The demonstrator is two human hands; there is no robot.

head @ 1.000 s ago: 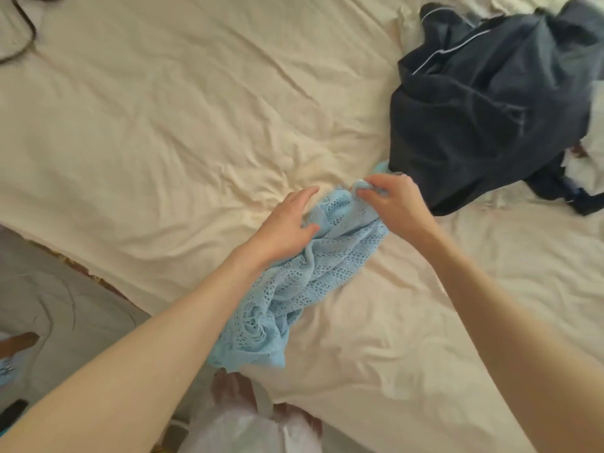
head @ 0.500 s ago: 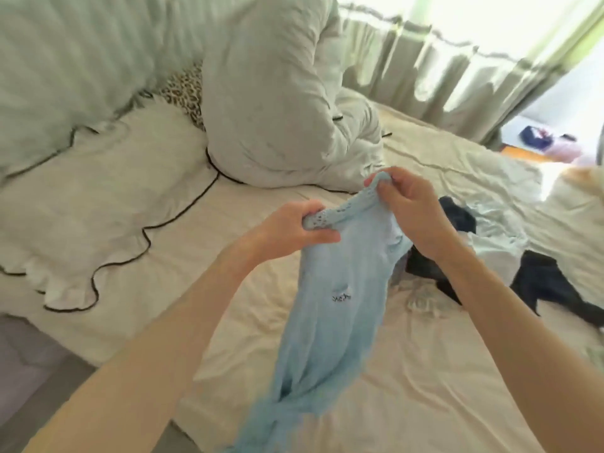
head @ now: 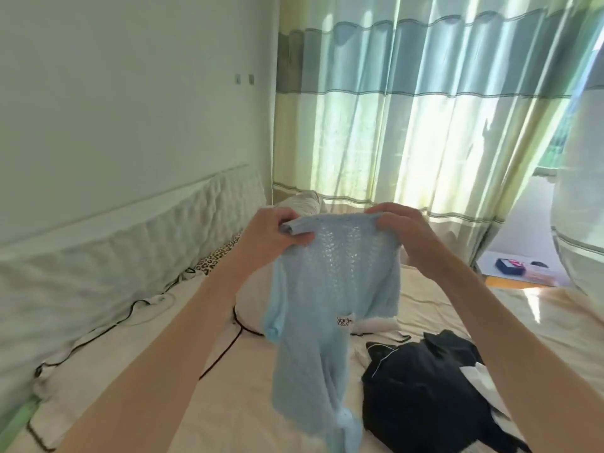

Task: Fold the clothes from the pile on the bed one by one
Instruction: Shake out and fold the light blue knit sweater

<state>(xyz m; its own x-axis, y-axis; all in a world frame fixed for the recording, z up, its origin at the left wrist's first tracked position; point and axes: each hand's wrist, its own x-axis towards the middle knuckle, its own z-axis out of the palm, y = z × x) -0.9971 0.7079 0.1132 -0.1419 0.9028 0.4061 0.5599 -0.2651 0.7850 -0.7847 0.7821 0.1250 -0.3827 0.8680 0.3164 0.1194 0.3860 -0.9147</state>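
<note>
A light blue open-knit top (head: 330, 289) hangs in the air in front of me, held up by its upper edge. My left hand (head: 277, 233) grips the top's left corner. My right hand (head: 400, 232) grips the right corner. The garment's lower part dangles down to the cream bed sheet (head: 235, 403). A small label shows near its middle. The pile (head: 428, 393) of dark navy clothes with white piping lies on the bed at the lower right, below my right forearm.
A white pillow (head: 108, 325) with black piping lies along the padded headboard (head: 130, 243) at the left. A leopard-print cushion (head: 217, 255) sits behind my left forearm. Striped curtains (head: 408, 109) hang at the back. A low table (head: 519, 268) stands beyond the bed at right.
Both hands lifted the blue knit top off the bed and spread its upper edge apart in the air. My view rose from the sheet to the curtains.
</note>
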